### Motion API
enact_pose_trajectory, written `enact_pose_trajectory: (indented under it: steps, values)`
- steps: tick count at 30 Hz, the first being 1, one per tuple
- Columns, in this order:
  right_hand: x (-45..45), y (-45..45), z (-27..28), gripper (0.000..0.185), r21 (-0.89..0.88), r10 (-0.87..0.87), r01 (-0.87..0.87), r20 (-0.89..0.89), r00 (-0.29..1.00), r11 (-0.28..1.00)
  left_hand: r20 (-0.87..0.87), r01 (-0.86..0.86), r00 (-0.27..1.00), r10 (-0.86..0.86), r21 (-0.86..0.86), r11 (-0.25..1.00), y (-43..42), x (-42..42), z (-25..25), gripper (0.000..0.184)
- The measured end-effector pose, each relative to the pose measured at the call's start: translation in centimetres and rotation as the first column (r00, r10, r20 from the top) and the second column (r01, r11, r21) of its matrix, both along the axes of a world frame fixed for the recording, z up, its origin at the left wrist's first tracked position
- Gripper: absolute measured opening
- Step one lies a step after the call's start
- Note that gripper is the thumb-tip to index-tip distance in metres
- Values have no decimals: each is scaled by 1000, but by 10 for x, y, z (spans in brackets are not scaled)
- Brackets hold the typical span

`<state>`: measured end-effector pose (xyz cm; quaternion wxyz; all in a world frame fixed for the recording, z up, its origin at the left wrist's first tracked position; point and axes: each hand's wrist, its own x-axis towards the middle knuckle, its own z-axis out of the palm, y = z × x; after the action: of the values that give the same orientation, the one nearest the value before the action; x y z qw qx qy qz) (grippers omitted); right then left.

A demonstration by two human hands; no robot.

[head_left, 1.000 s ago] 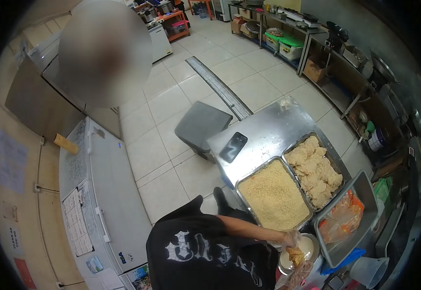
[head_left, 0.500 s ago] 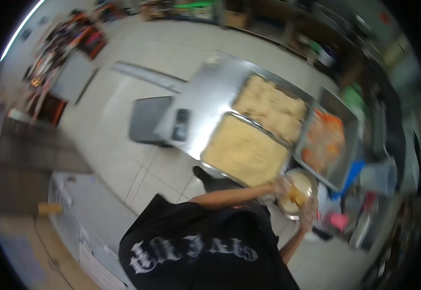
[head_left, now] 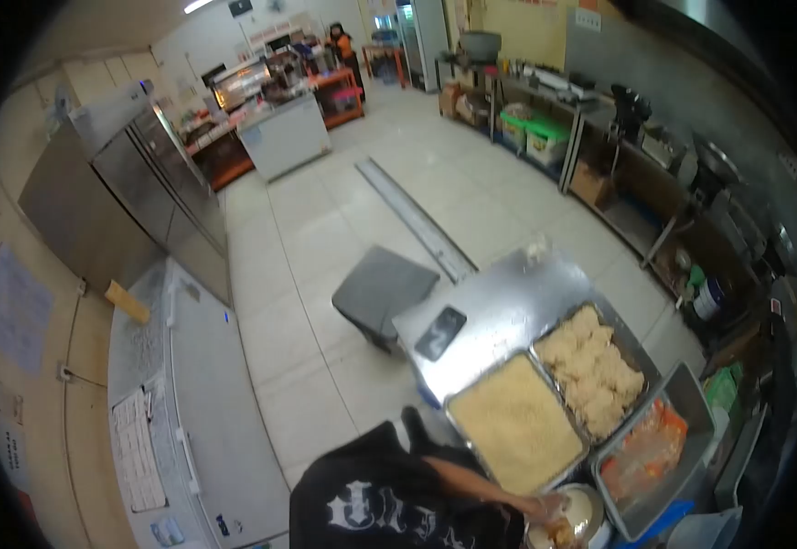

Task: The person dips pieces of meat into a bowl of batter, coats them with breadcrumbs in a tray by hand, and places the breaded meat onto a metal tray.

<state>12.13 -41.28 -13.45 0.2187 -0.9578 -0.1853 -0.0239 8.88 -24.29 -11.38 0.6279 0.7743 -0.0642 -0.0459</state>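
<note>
My left hand (head_left: 550, 505) reaches over a metal bowl (head_left: 597, 510) of pale, creamy batter (head_left: 581, 508) at the lower edge. Its fingers, smeared with coating, close on a yellowish, batter-wet piece of food (head_left: 560, 532). My right hand is out of view below the frame. Beside the bowl lies a tray (head_left: 449, 409) filled with fine, pale yellow crumbs (head_left: 517, 425). Behind it, a second tray (head_left: 647, 377) holds several crumb-coated pieces (head_left: 590, 366). A grey bin (head_left: 702, 407) to the right contains orange-tinted food in a clear plastic bag (head_left: 645, 453).
A dark phone (head_left: 440, 332) lies on the steel table (head_left: 499, 306), next to a grey stool (head_left: 385, 288). A white chest freezer (head_left: 220, 393) stands at left. Shelving (head_left: 631, 224) runs along the right wall. Far back stands a person (head_left: 343, 57) in orange and black.
My view has swung upward, showing more of the room. The table and bowl now sit lower in view, and my right hand has left the frame. My left hand stays at the bowl.
</note>
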Motion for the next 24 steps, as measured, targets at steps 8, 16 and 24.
enact_pose_trajectory:
  steps: [8,16,24]
  values:
    - [6,-14,-1,44,-19,-25,25,36,999,999,-143,28,987,-72,-285,958,21,-15,32,36]
    - [29,-1,8,43,-47,-5,7,50,999,999,-209,-10,974,-82,-404,915,30,-9,42,34]
    - [25,21,3,43,-113,-19,26,55,998,993,-263,39,949,-173,-445,895,39,-15,56,38]
